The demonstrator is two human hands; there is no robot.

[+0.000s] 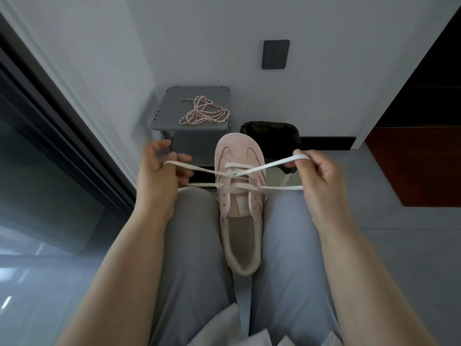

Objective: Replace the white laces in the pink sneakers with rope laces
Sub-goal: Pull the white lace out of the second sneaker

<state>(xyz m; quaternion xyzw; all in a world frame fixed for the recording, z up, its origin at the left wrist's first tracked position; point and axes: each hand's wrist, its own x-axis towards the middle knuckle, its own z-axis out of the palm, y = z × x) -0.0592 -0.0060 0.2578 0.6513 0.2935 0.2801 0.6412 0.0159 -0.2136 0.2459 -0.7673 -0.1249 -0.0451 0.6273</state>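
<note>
**One pink sneaker between the knees, white lace drawn out to both sides**

The pink sneaker (240,196) lies wedged between your thighs in grey trousers (192,245), with its toe pointing away from you and its opening towards you. The white lace (274,164) is threaded only through the eyelets nearest the toe. The eyelets closer to the opening are bare.

From the shoe the lace runs outward in two strands on each side. Your left hand (159,176) holds its strands with curled fingers, one strand passing over the forefinger. Your right hand (316,173) pinches the upper strand between thumb and fingertips, and the lower strand ends at the same hand.

The rope laces (203,113), pink and white, lie in a loose heap on the grey stool (164,118) beyond the shoe, well apart from both hands. A black-lined bin (269,136) stands just beside the stool, against the wall.
</note>
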